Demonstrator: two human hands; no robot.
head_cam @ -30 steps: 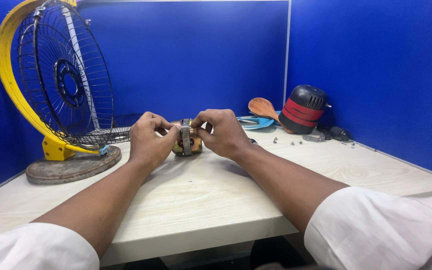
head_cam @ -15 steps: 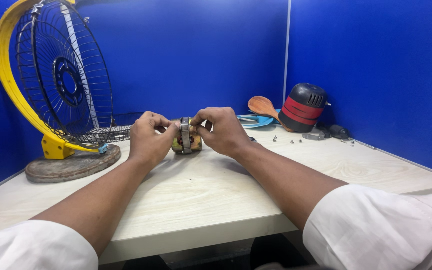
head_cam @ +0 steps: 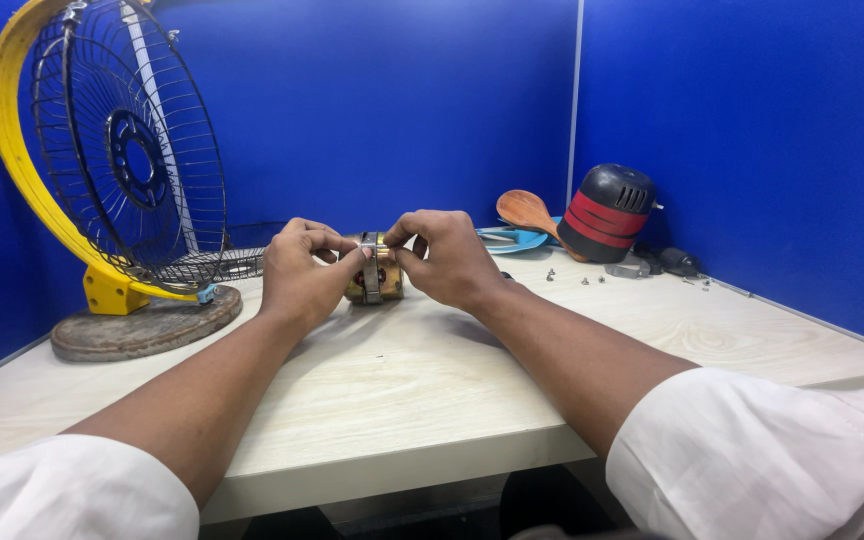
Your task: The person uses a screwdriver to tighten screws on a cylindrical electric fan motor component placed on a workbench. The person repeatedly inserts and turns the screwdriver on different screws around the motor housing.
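Observation:
A small fan motor (head_cam: 374,276) with copper windings and a metal band rests on the pale wooden table (head_cam: 432,390) near its middle. My left hand (head_cam: 300,272) grips it from the left, thumb and fingers pinched at its top. From the right, my right hand (head_cam: 447,258) holds it too, fingertips on its upper edge. Both hands hide much of the motor's sides.
A yellow fan frame with a wire grille (head_cam: 102,170) stands on a round base (head_cam: 147,325) at the left. At the back right lie a black and red motor cover (head_cam: 607,213), a wooden spoon (head_cam: 527,210), a blue fan blade (head_cam: 512,238) and several loose screws (head_cam: 577,278).

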